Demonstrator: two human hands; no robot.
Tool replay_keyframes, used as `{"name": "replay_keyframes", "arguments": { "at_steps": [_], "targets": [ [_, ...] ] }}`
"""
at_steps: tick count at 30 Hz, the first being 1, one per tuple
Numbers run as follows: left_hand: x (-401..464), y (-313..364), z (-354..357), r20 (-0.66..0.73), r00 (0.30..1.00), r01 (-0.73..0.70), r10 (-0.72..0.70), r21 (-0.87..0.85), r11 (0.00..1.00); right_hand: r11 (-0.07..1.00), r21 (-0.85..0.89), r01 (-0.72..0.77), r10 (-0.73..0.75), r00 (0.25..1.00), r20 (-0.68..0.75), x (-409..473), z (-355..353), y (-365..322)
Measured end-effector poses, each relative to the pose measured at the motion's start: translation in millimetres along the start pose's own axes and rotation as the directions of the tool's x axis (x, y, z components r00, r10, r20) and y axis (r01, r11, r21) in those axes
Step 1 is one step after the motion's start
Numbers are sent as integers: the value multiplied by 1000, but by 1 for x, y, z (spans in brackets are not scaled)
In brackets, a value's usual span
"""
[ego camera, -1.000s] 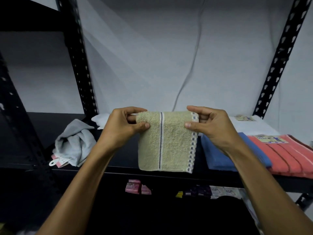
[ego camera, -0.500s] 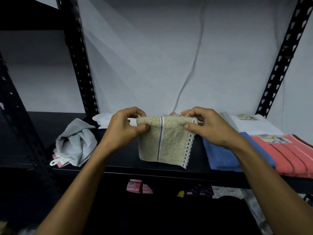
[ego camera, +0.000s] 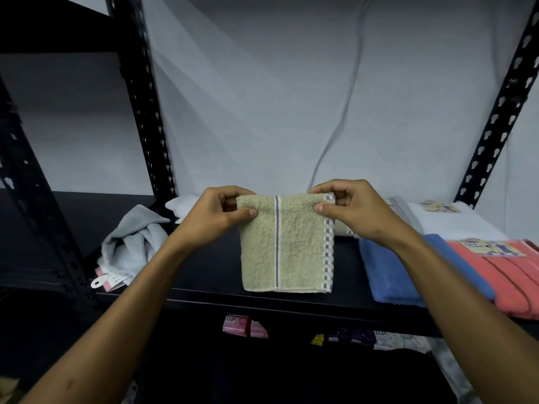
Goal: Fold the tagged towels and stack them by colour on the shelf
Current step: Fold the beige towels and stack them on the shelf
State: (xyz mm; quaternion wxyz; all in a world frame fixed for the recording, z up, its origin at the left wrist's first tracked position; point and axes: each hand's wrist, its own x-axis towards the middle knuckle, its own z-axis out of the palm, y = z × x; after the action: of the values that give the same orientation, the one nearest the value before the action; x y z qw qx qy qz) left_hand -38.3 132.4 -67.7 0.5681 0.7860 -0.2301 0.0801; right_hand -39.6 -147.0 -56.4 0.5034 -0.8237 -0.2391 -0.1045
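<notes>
A folded beige towel (ego camera: 287, 246) with a grey stripe and a checked edge hangs in front of the black shelf (ego camera: 210, 269). My left hand (ego camera: 217, 214) pinches its top left corner and my right hand (ego camera: 348, 211) pinches its top right corner. On the shelf to the right lie a folded blue towel (ego camera: 388, 272), a folded coral towel (ego camera: 507, 275) with a paper tag, and behind them a folded white towel (ego camera: 455, 223) with a tag. A crumpled grey towel (ego camera: 131, 243) with a pink tag lies at the left.
Black perforated uprights (ego camera: 145, 97) stand at the left and another upright (ego camera: 501, 106) at the right. A white cloth (ego camera: 182, 204) lies behind my left hand. Soap packets (ego camera: 236, 325) sit on the lower shelf. A grey wall with a hanging cable closes the back.
The towel's top edge was rolled forward half a second ago; now it hangs flat and straight again, held slightly lower and nearer the shelf than one second ago.
</notes>
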Motion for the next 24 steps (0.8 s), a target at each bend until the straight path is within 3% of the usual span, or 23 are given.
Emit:
{"name": "replay_keyframes", "arguments": {
  "at_steps": [7, 13, 17, 20, 24],
  "targets": [
    [63, -24, -39, -103, 992, -50, 71, 200, 979, 990, -139, 15, -25, 998, -65, 77, 16, 10],
    [75, -40, -55, -275, 941, -97, 197, 341, 935, 967, -235, 103, -151, 969, -194, 116, 42, 15],
    [30, -67, -41, -262, 927, -150, 269, 398, 905, 900, -375, 222, -273, 958, -90, 79, 64, 35],
    [-23, -92, -21, -234, 950, -122, 206, 327, 937, 823, -449, 347, -403, 915, -32, 30, 80, 60],
    [-72, -112, 0, -149, 950, -201, 274, 382, 902, 808, -451, 380, -429, 903, -9, -33, 96, 83]
  ]
}}
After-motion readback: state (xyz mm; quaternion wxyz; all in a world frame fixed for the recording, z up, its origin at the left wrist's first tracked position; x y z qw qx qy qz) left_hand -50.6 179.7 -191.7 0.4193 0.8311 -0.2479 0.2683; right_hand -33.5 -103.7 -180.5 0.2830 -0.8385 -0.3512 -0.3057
